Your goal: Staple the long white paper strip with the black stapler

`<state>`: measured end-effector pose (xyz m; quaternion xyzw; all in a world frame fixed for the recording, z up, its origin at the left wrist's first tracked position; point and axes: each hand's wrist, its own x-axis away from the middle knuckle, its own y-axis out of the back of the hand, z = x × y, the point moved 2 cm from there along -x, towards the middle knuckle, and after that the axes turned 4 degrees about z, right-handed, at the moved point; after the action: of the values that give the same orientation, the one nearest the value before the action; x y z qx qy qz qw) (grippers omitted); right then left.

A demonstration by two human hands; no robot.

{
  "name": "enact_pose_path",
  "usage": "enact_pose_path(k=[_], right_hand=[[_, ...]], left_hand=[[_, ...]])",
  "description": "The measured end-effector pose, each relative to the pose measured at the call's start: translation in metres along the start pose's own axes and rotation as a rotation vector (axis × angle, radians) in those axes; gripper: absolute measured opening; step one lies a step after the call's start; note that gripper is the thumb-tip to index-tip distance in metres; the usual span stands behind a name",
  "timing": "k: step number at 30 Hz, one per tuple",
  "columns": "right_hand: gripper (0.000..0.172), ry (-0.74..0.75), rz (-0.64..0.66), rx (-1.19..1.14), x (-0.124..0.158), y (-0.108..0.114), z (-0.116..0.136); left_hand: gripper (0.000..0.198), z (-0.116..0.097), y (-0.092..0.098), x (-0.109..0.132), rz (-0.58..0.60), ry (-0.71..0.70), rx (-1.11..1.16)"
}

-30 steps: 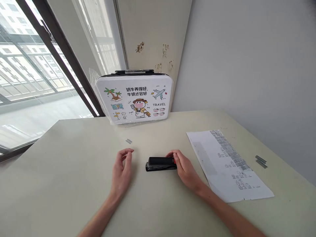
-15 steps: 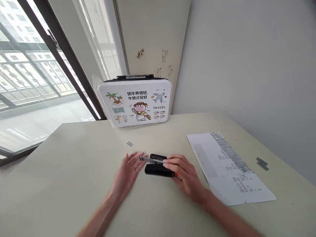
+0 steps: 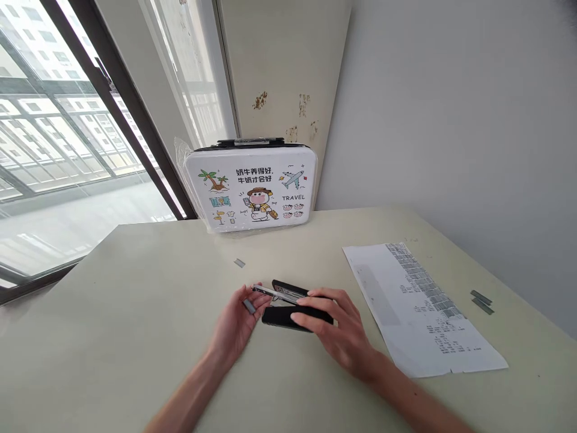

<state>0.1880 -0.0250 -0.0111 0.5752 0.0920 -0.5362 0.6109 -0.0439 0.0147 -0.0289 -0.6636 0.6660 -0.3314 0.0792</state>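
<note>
My right hand (image 3: 340, 331) is wrapped round a black stapler (image 3: 288, 317), which is opened up with its metal magazine (image 3: 280, 293) lifted between the two black halves. The stapler points left. My left hand (image 3: 232, 328) is palm up and cupped under the tip of the magazine, with the fingers slightly curled. A short grey strip of staples (image 3: 249, 307) rests in it against the fingers. Whether the left fingertips touch the magazine, I cannot tell. Another small staple strip (image 3: 239, 263) lies on the table beyond my left hand.
A printed paper sheet (image 3: 383, 300) lies right of my right hand, its edge near my forearm. Two staple strips (image 3: 482, 302) lie farther right on the pale table (image 3: 112, 337). A white cartoon-printed case (image 3: 252, 192) in clear plastic stands at the back, beside a window (image 3: 81, 132).
A staple strip now lies in my left hand, whose fingers have curled up from a flatter pose. The stapler has tilted a little, and my right fingers have shifted over it.
</note>
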Motion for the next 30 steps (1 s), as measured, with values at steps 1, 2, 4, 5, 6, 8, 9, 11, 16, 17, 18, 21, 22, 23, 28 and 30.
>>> enact_pose_path(k=[1,2,4,5,6,8,9,11,16,17,18,21,22,23,28,30], right_hand=[[0.053,-0.041,-0.029,-0.04,-0.001,0.001,-0.002],[0.054,-0.076,-0.055,-0.077,-0.001,0.001,-0.003],[0.055,-0.125,-0.087,-0.13,-0.002,0.001,-0.006],[0.055,-0.142,-0.095,-0.146,-0.003,0.001,-0.008],[0.055,-0.156,-0.102,-0.155,-0.003,0.0,-0.008],[0.053,-0.18,-0.112,-0.169,-0.004,-0.003,-0.009],[0.051,-0.189,-0.118,-0.176,-0.005,-0.004,-0.009],[0.047,-0.199,-0.126,-0.192,-0.007,-0.007,-0.009],[0.03,-0.376,-0.122,-0.246,-0.017,-0.021,-0.022],[0.027,-0.441,-0.111,-0.273,-0.021,-0.026,-0.027],[0.027,-0.505,-0.103,-0.305,-0.026,-0.033,-0.033],[0.03,-0.632,-0.101,-0.378,-0.046,-0.058,-0.051],[0.031,-0.649,-0.102,-0.386,-0.052,-0.067,-0.056],[0.031,-0.655,-0.101,-0.386,-0.059,-0.077,-0.061],[0.028,-0.611,-0.07,-0.362,-0.08,-0.113,-0.077],[0.028,-0.584,-0.059,-0.342,-0.083,-0.115,-0.076]], left_hand=[[0.024,-0.002,0.001,0.002,-0.034,-0.084,-0.079],[0.026,-0.004,0.0,0.004,-0.054,-0.164,-0.185],[0.035,-0.007,-0.002,0.011,-0.049,-0.28,-0.447],[0.04,-0.008,-0.005,0.016,-0.039,-0.319,-0.572],[0.044,-0.007,-0.007,0.019,-0.027,-0.348,-0.674],[0.05,-0.004,-0.012,0.025,0.032,-0.369,-0.794],[0.05,-0.001,-0.015,0.027,0.076,-0.361,-0.819],[0.047,0.003,-0.018,0.028,0.17,-0.329,-0.835],[0.036,0.001,-0.014,0.023,0.153,-0.304,-0.634],[0.035,-0.001,-0.011,0.022,0.098,-0.306,-0.514],[0.032,-0.001,-0.009,0.021,0.047,-0.298,-0.377],[0.02,0.001,-0.005,0.018,0.008,-0.172,0.025],[0.017,0.002,-0.005,0.017,0.023,-0.124,0.105],[0.015,0.002,-0.005,0.016,0.04,-0.084,0.16],[0.019,0.001,-0.005,0.013,0.089,0.063,0.364],[0.028,0.001,-0.004,0.012,0.084,0.088,0.411]])
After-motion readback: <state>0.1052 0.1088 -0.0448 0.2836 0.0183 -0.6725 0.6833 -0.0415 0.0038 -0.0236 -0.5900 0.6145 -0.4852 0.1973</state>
